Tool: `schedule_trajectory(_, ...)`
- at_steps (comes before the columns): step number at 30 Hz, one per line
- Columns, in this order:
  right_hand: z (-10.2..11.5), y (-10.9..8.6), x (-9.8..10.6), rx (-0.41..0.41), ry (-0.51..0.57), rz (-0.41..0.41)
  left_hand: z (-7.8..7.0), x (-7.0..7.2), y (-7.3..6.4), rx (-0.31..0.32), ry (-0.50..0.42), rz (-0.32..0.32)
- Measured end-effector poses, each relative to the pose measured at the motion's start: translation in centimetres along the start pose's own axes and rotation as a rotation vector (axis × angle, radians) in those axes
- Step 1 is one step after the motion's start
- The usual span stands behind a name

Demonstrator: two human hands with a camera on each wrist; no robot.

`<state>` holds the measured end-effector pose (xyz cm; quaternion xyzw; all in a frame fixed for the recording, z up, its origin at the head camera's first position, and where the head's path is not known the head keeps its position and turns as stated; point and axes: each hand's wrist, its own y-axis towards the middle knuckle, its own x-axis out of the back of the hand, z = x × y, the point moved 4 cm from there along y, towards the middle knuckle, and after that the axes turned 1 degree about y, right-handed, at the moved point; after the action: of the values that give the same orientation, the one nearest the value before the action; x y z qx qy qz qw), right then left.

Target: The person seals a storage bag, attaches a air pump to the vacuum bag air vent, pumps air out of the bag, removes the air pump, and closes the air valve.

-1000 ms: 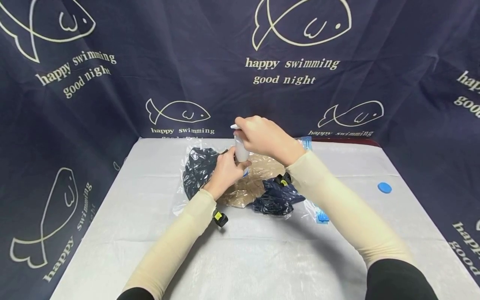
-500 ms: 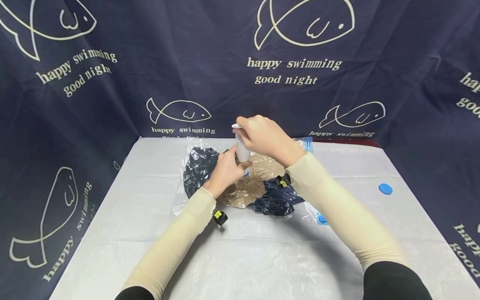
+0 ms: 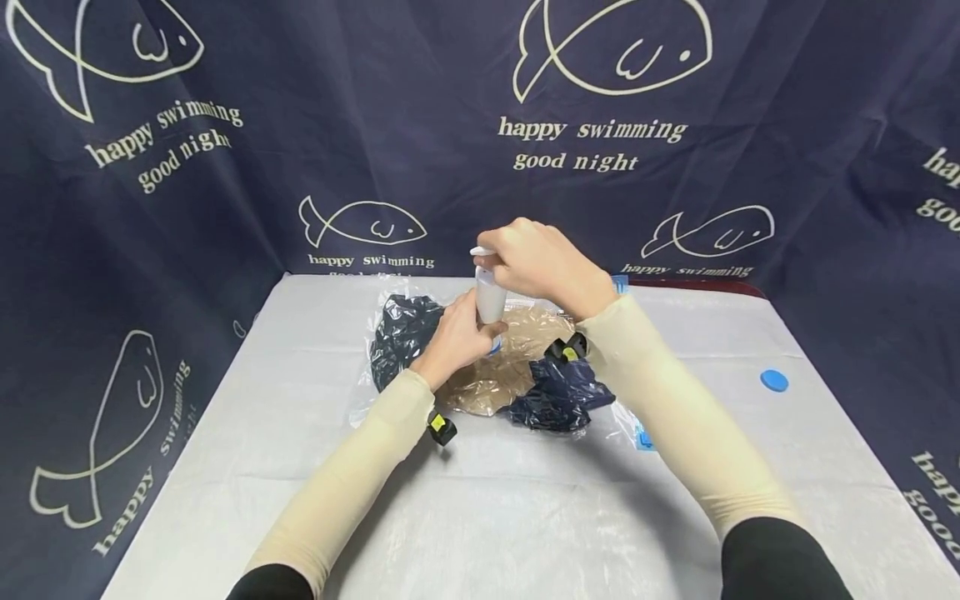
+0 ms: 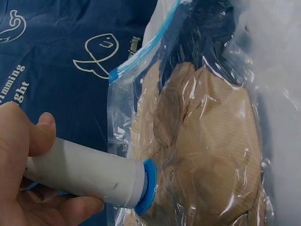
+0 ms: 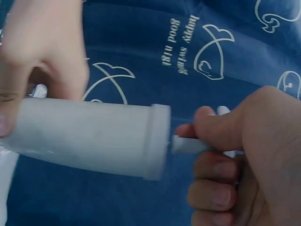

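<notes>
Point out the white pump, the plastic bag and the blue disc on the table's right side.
white pump [image 5: 91, 135]: right wrist view, middle of the barrel
plastic bag [image 4: 121, 102]: left wrist view, bare clear wall near its edge
blue disc [image 3: 774, 381]: head view, middle of its top face

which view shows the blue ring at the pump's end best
The left wrist view: it shows the blue ring up close, at the end of the white pump, beside the clear bag. The head view shows just a blue sliver by the left hand; the right wrist view doesn't show it.
</notes>
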<state>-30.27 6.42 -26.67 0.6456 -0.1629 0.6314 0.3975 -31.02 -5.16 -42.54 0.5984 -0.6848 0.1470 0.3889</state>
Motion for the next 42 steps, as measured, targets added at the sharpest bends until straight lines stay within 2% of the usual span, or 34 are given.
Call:
schedule_trajectory(4, 0.2, 0.1, 1.7, 0.012, -0.042, -0.032, 0.1, -0.3, 0.1, -0.012, 0.002, -0.012)
schedule_trajectory(8, 0.9, 0.1, 3.9, 0.038, -0.076, -0.098, 0.2, -0.5, -0.2, -0.01, -0.004, -0.029)
schedule_trajectory(17, 2.3, 0.3, 10.1, 0.072, -0.12, -0.258, 0.3, -0.4, -0.1, 0.008, -0.005, -0.028)
schedule_trajectory(20, 2.6, 0.3, 10.7, 0.068, -0.107, -0.273, 0.4, -0.4, -0.1, 0.015, -0.005, -0.028)
schedule_trajectory(23, 2.5, 0.2, 10.2, 0.068, -0.086, -0.271, 0.4, -0.4, -0.2, 0.016, -0.011, -0.031)
schedule_trajectory(29, 1.7, 0.1, 7.4, 0.143, 0.006, -0.315, 0.6, -0.4, -0.3, 0.012, -0.017, -0.014)
schedule_trajectory(37, 0.3, -0.3, 1.5, 0.084, 0.04, -0.202, 0.6, -0.2, -0.2, 0.001, -0.03, 0.007)
schedule_trajectory(42, -0.1, -0.6, -1.1, 0.07, 0.065, -0.142, 0.5, -0.2, -0.2, -0.011, -0.039, 0.006)
